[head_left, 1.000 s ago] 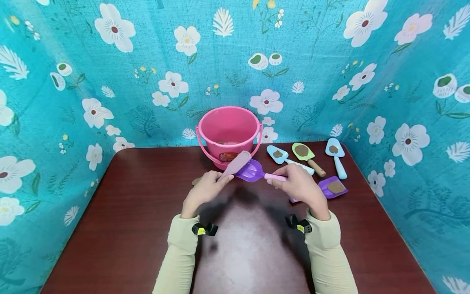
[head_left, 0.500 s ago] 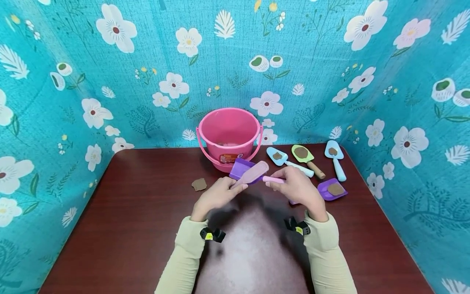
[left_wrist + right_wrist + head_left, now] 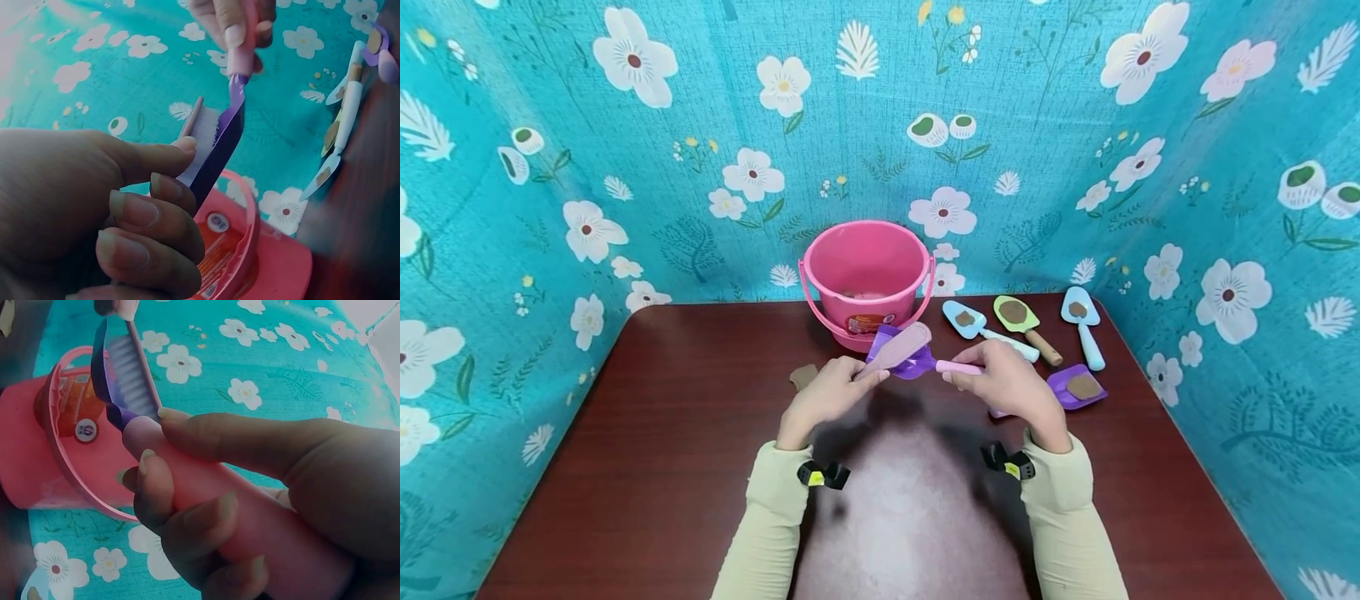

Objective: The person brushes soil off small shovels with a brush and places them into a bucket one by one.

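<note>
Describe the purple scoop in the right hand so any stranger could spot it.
Find the round pink plastic bucket at the back of the brown table. In front of it, the right hand holds a purple plastic scoop by its pink handle. Unlike the purple scoop lying farther right, it has a pale pink brush held over it.

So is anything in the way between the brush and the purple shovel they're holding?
No, nothing I can see. The left hand holds the brush with its bristles right up against the purple shovel in the right hand. The pink bucket is behind them, not between.
</note>
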